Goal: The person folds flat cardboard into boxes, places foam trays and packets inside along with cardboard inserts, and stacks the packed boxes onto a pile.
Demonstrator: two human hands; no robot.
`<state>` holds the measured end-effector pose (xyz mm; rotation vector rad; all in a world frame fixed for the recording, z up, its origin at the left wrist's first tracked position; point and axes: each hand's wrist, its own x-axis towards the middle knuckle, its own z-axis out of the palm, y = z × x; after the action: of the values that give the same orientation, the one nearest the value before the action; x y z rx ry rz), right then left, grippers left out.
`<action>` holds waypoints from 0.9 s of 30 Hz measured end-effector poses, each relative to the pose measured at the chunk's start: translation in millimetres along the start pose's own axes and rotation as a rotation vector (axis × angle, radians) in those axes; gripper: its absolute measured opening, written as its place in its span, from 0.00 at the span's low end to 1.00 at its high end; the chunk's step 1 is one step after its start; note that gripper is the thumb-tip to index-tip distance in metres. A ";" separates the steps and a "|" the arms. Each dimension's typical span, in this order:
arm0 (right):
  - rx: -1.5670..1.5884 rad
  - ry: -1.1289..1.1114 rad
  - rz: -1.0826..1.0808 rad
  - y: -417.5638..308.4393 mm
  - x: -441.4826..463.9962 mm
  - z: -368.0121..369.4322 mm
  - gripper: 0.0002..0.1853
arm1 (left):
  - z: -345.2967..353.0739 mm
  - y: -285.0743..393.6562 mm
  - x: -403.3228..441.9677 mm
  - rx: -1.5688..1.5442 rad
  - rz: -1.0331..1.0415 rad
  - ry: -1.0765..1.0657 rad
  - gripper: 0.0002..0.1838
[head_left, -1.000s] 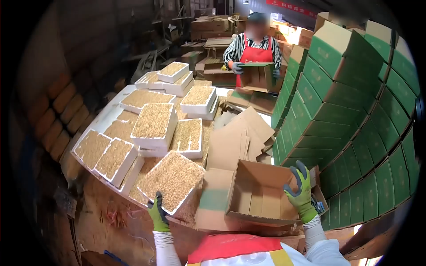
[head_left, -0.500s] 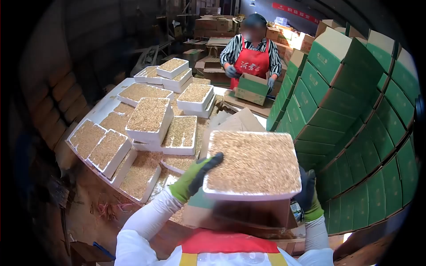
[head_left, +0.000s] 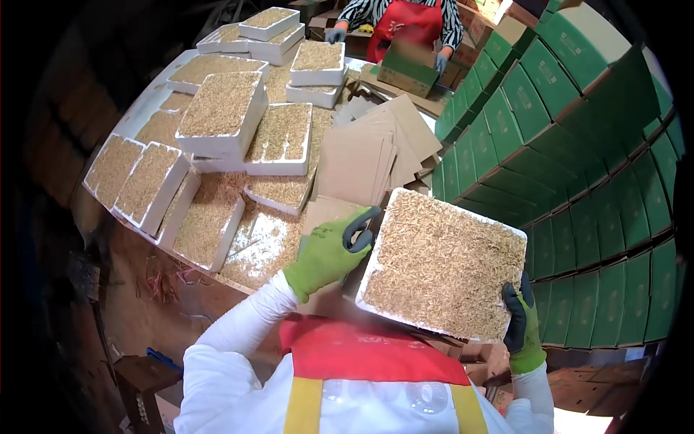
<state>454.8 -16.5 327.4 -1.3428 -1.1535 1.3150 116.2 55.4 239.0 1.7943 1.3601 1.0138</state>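
A white foam box (head_left: 442,267), topped with loose straw-coloured flakes, is tilted in front of me over a brown cardboard box largely hidden beneath it. My right hand (head_left: 524,318), in a green and dark grey glove, grips its right edge, with fingers over the rim. Beside the left edge, my left hand (head_left: 332,246) wears a matching glove; its thumb and fingers are loosely curved with a gap between them, seemingly apart from the foam box.
Several flake-filled foam boxes (head_left: 224,108) are stacked on the table (head_left: 141,94) at left. Flattened cardboard sheets (head_left: 354,163) lie mid-table. Green cartons (head_left: 499,123) rise in stacks at right. Across the table, a person in a red apron (head_left: 408,25) stands by a green carton (head_left: 407,71).
The foam box has moved right and turned clockwise. My left hand has come off its left edge, while the right still holds it. The view has tipped downward.
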 end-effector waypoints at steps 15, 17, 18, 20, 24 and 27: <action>-1.522 -0.634 0.345 39.6 116.6 14.8 0.27 | -22.8 -29.9 -15.4 -0.438 -0.240 0.090 0.26; -1.564 -0.762 0.055 58.9 123.0 14.6 0.26 | -15.3 -84.4 35.9 -0.235 -0.171 0.243 0.28; -1.629 -0.727 -0.037 72.7 121.1 18.8 0.25 | -10.1 -117.7 63.7 -0.108 -0.142 0.303 0.31; -1.651 -0.550 -0.139 66.4 106.2 31.7 0.21 | 16.3 -201.9 117.5 0.408 -0.154 0.324 0.46; -1.010 -0.092 -0.163 -18.0 73.9 11.2 0.13 | 42.4 -236.5 174.9 0.758 -0.475 0.149 0.70; -0.922 0.242 -0.184 3.7 68.7 -74.7 0.11 | 60.5 -218.6 185.8 0.883 -0.535 0.263 0.60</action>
<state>529.4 51.2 315.0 -1.8993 -1.7462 0.4352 98.6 285.3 57.9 1.6922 2.5520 0.3602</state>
